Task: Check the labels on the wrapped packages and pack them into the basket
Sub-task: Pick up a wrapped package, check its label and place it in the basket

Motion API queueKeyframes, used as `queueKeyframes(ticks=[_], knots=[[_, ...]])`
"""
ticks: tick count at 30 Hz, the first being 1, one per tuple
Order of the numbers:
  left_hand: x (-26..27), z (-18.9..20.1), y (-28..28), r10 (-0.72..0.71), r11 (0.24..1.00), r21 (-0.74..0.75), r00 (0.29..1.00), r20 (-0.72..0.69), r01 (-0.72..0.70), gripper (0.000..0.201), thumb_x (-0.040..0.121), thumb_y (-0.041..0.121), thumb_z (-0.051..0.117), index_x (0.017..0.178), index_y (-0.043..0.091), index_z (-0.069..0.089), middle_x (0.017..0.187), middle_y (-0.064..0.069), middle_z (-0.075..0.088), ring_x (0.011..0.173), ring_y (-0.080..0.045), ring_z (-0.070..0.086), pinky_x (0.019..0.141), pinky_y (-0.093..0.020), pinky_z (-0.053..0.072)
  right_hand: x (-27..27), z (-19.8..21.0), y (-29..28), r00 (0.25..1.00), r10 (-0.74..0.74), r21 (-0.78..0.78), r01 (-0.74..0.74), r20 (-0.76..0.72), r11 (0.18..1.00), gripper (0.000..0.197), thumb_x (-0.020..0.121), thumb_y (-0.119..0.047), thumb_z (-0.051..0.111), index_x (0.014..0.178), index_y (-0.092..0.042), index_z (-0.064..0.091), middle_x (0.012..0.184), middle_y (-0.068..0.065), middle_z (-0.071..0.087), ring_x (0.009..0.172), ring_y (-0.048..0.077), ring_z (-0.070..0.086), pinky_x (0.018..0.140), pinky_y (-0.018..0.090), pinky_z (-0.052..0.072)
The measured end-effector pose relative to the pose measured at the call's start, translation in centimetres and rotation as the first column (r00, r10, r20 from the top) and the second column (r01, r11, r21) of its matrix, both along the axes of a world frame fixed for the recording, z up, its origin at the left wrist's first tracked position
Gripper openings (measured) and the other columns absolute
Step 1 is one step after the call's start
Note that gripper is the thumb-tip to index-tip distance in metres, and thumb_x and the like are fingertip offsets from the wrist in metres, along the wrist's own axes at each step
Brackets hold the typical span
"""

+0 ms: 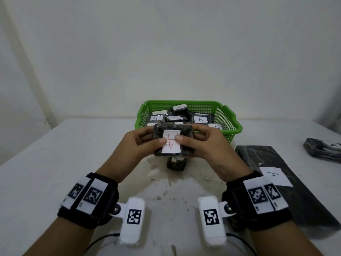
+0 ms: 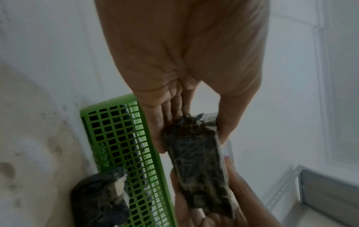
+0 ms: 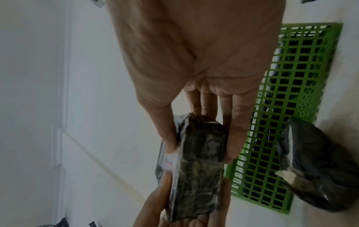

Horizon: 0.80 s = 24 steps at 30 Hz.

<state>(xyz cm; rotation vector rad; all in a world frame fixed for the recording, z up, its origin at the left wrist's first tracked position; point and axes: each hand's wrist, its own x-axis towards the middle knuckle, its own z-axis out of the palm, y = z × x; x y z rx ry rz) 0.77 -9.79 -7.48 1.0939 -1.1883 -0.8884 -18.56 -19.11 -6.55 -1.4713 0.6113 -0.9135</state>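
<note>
Both hands hold one dark wrapped package (image 1: 172, 142) above the table, just in front of the green basket (image 1: 234, 124). Its white label (image 1: 170, 144) faces me with a red "A" on it. My left hand (image 1: 142, 143) grips the package's left end, thumb on the label; my right hand (image 1: 204, 143) grips the right end the same way. The wrist views show the package (image 2: 196, 165) (image 3: 200, 169) edge-on between thumb and fingers. The basket holds several labelled packages marked A and B. A small dark package (image 1: 176, 164) lies on the table under the held one.
A long flat black package (image 1: 287, 182) with an "A" label lies at my right. Another dark package (image 1: 323, 149) sits at the far right edge. The white table (image 1: 55, 172) meets a pale wall behind the basket.
</note>
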Motion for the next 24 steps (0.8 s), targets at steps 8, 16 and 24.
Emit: queueKeyframes(ticks=[8,16,24], knots=[[0.0,0.1,0.4,0.112,0.989,-0.116,0.983,0.149,-0.095,0.062,0.074,0.004,0.077,0.132,0.008,0.058,0.125,-0.006,0.070,0.118,-0.018,0.066,0.098,-0.039,0.056,-0.1,-0.4,-0.5,0.999,0.026,-0.052,-0.028,-0.037,0.998,0.072,0.069,-0.032,0.091,0.135,-0.018,0.066,0.121,0.002,0.077,0.112,0.019,0.074,0.093,0.043,0.062],[-0.4,-0.3,0.5,0.047,0.990,-0.138,0.974,0.223,-0.016,0.068,0.077,0.002,0.082,0.136,0.018,0.053,0.134,-0.002,0.062,0.127,-0.015,0.058,0.099,-0.031,0.054,-0.7,-0.1,-0.7,0.996,0.090,0.084,-0.089,-0.013,0.993,0.060,0.071,-0.033,0.082,0.120,0.001,0.072,0.121,0.020,0.075,0.108,0.034,0.075,0.085,0.038,0.063],[-1.7,-0.5,0.0,0.052,0.999,-0.013,0.998,-0.021,-0.052,0.048,0.083,0.018,0.074,0.127,0.003,0.063,0.120,-0.013,0.073,0.113,-0.030,0.070,0.101,-0.051,0.053,-0.5,-0.4,-1.0,0.999,0.046,0.003,-0.046,-0.019,0.999,0.068,0.063,-0.029,0.088,0.124,-0.004,0.071,0.116,0.014,0.078,0.105,0.029,0.077,0.088,0.038,0.061]])
